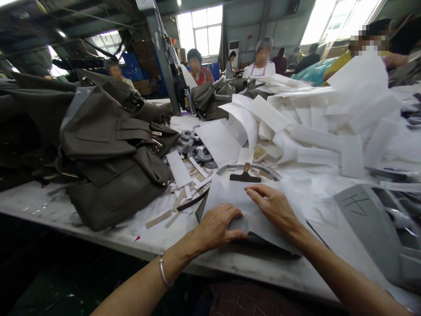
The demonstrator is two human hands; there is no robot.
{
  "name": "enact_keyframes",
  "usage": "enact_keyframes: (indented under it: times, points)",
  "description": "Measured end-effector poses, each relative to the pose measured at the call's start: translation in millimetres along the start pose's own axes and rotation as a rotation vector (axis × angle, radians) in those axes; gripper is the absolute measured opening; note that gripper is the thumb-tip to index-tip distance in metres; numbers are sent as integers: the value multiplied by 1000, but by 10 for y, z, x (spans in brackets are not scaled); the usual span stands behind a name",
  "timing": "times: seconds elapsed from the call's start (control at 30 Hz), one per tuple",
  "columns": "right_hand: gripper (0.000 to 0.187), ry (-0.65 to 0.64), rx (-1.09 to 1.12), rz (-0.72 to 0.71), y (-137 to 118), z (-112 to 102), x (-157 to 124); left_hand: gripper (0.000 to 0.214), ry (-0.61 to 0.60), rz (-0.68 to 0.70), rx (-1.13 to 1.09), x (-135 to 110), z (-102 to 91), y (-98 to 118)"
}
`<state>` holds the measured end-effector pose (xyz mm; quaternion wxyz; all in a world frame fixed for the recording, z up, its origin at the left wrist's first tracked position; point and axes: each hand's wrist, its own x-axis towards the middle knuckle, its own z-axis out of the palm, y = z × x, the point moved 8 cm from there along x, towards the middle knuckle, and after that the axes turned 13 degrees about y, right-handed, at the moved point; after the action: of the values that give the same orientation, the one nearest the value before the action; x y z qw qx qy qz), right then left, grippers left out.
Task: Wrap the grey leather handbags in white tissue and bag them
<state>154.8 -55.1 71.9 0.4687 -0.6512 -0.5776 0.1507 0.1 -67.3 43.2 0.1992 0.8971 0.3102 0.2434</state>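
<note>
Here the left hand (217,228), loosely curled, and right hand (274,208), flat, press a white sheet (237,199) already laid over a dark panel (269,248), neither grip closed.

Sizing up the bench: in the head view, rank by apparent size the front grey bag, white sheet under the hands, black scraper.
1. front grey bag
2. white sheet, nearer the camera, so unsure against the bag
3. black scraper
</note>
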Motion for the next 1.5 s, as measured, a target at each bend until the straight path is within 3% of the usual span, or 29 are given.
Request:
enact_keyframes:
  times: [0.1, 0.2, 0.33, 0.53, 0.67, 0.8, 0.87, 0.93, 1.0, 1.1, 1.23, 1.37, 1.5]
  points:
    - [26, 50, -47, -56, -84, -58, 49, 32, 18, 12, -2, -16, -10, 2]
    - [20, -168, -214, -177, -143, 132, -36, 23, 24, 78, 55, -44, 28, 27]
    - [20, -511, -443, -358, -128, 439, -288, 26, -4, 171, 121, -101, 143, 77]
    - [24, -620, -533, -514, -160, 595, -444, 33, -138, 132, 160, 17, 73, 134]
    - [15, -566, -418, -354, -68, 538, -365, 27, -233, 39, 207, 347, -9, 119]
    - [20, -563, -51, -42, 183, 436, -266, 17, -132, 1, 280, 631, 60, 12]
    - [28, -447, -15, 42, 339, 351, -174, 19, -76, -1, 298, 643, 153, -57]
    - [31, -220, -114, 35, 454, 226, -65, 21, -27, 17, 323, 589, 241, -95]
    - [30, -94, -195, -19, 486, 205, -35, 19, 9, 46, 349, 522, 304, -95]
    - [27, -136, -338, -179, 439, 362, -89, 16, 67, 54, 382, 479, 325, -92]
    - [29, -191, -566, -371, 353, 467, -147, 23, 155, -37, 418, 519, 285, -202]
    - [33, -250, -660, -325, 345, 446, -89, 23, 210, -157, 455, 561, 263, -371]
    - [39, -261, -724, -240, 360, 423, 5, 25, 232, -162, 468, 589, 255, -414]
